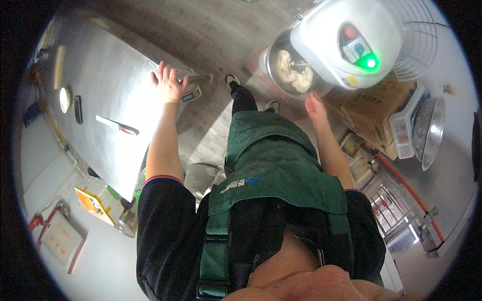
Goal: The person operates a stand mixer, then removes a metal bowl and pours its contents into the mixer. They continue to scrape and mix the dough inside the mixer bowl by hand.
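Observation:
My left hand (169, 86) is open with its fingers spread, over the edge of the steel table (108, 65). Beside its thumb is a small dark device with a display and buttons (191, 96). My right hand (315, 106) is close to the near rim of the mixer bowl (271, 61); its fingers look extended and hold nothing visible. Whether it touches the rim is unclear. Pale dough (295, 72) lies in the bowl, under the head of a white mixer (321, 45) with a lit green light. A knife (118, 125) rests on the table.
A dark phone-like object (78, 109) and a round pale item (65, 100) lie on the table. Right of the bowl are a cardboard box (369, 113), a clear plastic container (403, 130) and a metal bowl (431, 131). A wire guard (419, 37) rises beside the mixer head.

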Motion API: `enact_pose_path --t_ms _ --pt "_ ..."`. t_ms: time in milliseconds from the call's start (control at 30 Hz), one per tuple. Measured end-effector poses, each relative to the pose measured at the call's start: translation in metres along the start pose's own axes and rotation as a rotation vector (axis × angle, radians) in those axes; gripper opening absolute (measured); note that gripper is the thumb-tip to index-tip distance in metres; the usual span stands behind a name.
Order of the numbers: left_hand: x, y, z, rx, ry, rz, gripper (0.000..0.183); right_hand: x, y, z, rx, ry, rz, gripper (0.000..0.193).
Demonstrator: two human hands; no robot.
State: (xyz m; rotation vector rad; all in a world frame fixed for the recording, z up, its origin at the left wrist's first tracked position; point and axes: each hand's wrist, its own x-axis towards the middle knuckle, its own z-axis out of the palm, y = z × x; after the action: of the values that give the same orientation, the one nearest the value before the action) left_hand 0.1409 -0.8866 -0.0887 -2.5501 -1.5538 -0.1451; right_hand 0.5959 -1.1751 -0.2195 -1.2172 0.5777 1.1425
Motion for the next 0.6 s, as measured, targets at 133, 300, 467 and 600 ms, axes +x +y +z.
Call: enact_pose_path --t_ms 133,300,467,600 --pt "0.000 0.002 -0.004 0.030 -0.027 -0.015 0.039 -0.014 -0.003 0.019 0.007 -0.064 -0.027 0.021" --pt "0.001 0.001 -0.002 0.022 -0.014 -0.013 0.039 -0.019 -0.005 0.034 -0.014 -0.083 -0.061 0.017" --pt "0.000 0.000 0.000 -0.001 0.021 -0.003 0.039 -0.013 -0.006 0.037 0.052 -0.104 -0.041 0.014" --pt "0.002 0.000 -0.001 0.022 0.010 0.001 0.038 -0.011 -0.006 0.040 0.080 -0.078 -0.028 0.014"
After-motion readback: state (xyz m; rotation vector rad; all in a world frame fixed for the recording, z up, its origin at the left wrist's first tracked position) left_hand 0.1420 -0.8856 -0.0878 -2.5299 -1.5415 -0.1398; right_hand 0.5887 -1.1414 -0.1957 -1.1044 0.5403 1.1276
